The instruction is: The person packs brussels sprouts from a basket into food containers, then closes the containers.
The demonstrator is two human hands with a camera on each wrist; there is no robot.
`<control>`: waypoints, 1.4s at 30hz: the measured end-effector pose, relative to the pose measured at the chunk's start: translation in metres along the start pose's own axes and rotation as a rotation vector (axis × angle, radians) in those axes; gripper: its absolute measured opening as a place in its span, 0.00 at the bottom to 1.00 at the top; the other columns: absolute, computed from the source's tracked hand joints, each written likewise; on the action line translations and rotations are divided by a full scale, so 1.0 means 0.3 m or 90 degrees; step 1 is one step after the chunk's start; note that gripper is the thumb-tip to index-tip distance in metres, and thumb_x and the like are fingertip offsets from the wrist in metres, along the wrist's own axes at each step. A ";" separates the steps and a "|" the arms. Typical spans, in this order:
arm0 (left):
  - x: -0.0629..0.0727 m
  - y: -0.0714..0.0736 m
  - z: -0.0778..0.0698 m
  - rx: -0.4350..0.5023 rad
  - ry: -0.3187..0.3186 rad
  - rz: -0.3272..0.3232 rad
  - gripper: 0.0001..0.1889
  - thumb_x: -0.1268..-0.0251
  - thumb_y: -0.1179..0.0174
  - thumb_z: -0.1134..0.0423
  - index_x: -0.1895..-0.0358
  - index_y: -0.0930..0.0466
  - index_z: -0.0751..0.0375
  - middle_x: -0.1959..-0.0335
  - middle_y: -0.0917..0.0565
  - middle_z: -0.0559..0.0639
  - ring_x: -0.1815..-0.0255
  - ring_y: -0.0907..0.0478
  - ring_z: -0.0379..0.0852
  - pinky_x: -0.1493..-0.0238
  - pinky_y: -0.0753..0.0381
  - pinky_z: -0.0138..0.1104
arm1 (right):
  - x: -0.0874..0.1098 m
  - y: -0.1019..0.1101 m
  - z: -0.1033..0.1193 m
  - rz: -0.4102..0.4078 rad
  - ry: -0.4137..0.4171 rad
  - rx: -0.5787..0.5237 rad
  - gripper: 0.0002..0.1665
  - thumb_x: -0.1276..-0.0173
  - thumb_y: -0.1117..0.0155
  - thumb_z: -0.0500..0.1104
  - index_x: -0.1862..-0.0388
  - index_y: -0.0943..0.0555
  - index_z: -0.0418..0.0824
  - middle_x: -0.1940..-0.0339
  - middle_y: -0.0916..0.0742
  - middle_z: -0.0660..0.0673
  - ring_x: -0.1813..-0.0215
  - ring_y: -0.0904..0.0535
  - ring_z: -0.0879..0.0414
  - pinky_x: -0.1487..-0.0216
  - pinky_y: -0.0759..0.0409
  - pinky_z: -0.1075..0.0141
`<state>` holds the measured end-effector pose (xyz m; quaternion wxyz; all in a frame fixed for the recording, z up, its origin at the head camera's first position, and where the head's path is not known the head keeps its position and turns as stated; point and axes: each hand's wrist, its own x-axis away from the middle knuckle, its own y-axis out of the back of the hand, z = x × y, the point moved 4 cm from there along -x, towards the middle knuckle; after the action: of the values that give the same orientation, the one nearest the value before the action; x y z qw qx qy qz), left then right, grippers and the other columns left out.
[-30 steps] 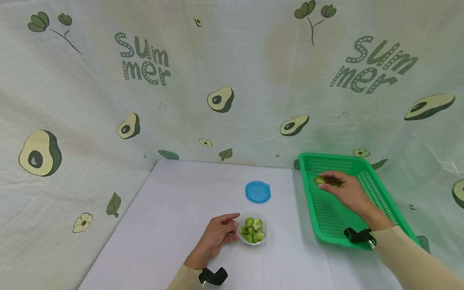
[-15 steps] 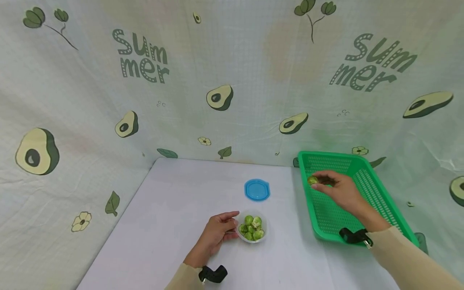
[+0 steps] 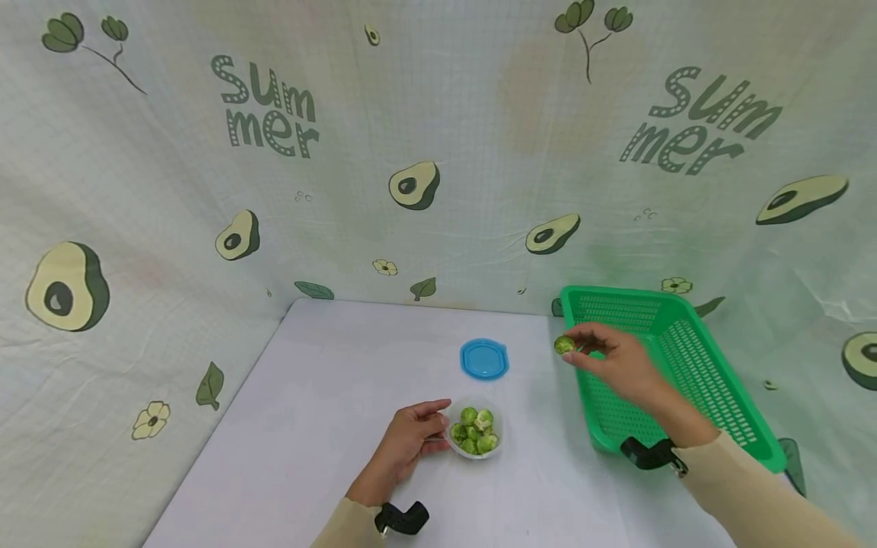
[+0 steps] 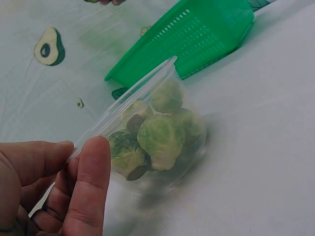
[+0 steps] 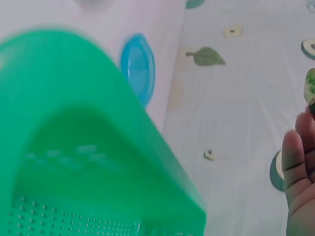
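My right hand [image 3: 620, 365] pinches a Brussels sprout [image 3: 565, 345] between thumb and fingertips, above the left rim of the green basket [image 3: 592, 426]. In the right wrist view part of that sprout [image 5: 310, 87] shows at the right edge, above the fingers. My left hand [image 3: 404, 445] grips the rim of a clear plastic tub [image 3: 495, 449] standing on the table. Several Brussels sprouts [image 4: 160, 140] lie inside the tub, seen through its wall in the left wrist view. Thumb and finger [image 4: 88, 184] meet at its rim there.
A blue lid [image 3: 484, 359] lies flat on the white table [image 3: 342, 365], behind the tub. The slotted basket stands at the right, against the hanging cloth [image 3: 479, 152] printed with avocados. No sprouts show in the visible part of the basket.
My right hand has moved left with the Brussels sprout, from over the basket's inside to its left rim. The left hand and the tub have stayed in place.
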<state>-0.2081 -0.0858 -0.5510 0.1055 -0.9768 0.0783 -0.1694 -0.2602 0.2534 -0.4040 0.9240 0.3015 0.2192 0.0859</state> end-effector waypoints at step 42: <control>0.004 -0.001 -0.005 0.008 -0.004 0.011 0.25 0.26 0.36 0.70 0.28 0.24 0.70 0.62 0.20 0.48 0.63 0.21 0.40 0.60 0.09 0.33 | 0.137 -0.543 0.049 0.068 -0.041 -0.052 0.15 0.32 0.23 0.44 0.48 0.14 0.48 0.56 0.15 0.57 0.53 0.20 0.57 0.51 0.16 0.62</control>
<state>-0.2075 -0.0859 -0.5491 0.1135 -0.9759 0.0855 -0.1656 -0.2126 0.1267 -0.5048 0.9362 0.2771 0.1693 0.1344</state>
